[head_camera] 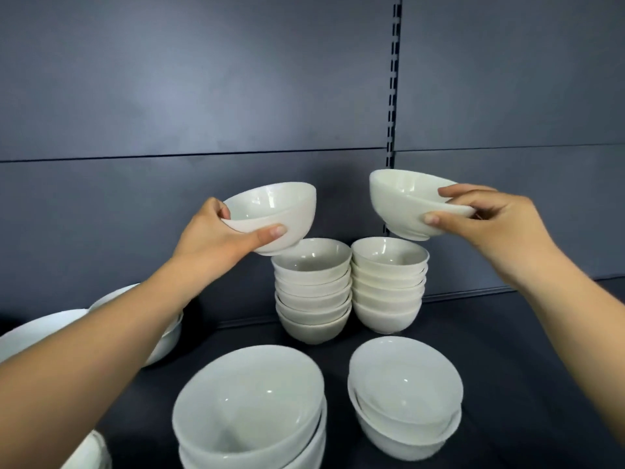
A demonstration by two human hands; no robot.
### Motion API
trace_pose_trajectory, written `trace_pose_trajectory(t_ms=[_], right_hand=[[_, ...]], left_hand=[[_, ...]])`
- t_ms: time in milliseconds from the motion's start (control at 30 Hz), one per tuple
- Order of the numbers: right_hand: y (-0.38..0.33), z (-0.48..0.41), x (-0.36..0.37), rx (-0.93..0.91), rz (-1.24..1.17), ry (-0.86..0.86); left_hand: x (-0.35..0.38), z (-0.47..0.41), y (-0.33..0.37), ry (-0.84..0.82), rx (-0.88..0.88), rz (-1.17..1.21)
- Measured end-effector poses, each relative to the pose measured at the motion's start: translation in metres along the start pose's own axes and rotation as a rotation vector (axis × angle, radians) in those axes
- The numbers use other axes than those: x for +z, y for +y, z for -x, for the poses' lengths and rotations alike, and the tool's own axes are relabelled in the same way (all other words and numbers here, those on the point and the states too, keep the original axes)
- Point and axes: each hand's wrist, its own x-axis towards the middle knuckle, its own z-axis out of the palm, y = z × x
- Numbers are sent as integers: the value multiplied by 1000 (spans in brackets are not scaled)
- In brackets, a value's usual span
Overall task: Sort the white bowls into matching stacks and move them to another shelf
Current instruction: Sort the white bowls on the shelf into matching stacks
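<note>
Both hands are raised above the back of the shelf (507,367), each pinching one small bowl at its rim, thumb on the outer wall and fingers over the lip. The left hand (216,231) holds the left bowl (280,211), and the right hand (500,228) holds the right bowl (402,198).

Near the front edge sits the large-bowl stack (250,411), with the medium stack (406,397) just beside it on the right. More wide bowls (44,330) lie at the left edge.

Against the back edge stand two small stacks, the left one (313,292) touching or nearly touching the right one (389,286). The held bowls look the same size as these.

This looks like the sorting step. Next, each bowl needs levelling and centring over its stack before it is lowered gently, since glazed rims slip and chip.
</note>
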Motion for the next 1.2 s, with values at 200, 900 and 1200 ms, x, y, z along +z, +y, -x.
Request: trace_pose_trajectory(t_ms=[200, 900, 1200], right_hand=[[18, -9, 1, 13, 18, 29], [107, -46, 26, 92, -5, -204], [115, -37, 35, 127, -29, -223]], left_hand=[[21, -16, 2, -60, 14, -84], [79, -17, -16, -95, -54, -318], [88, -16, -34, -132, -66, -285]])
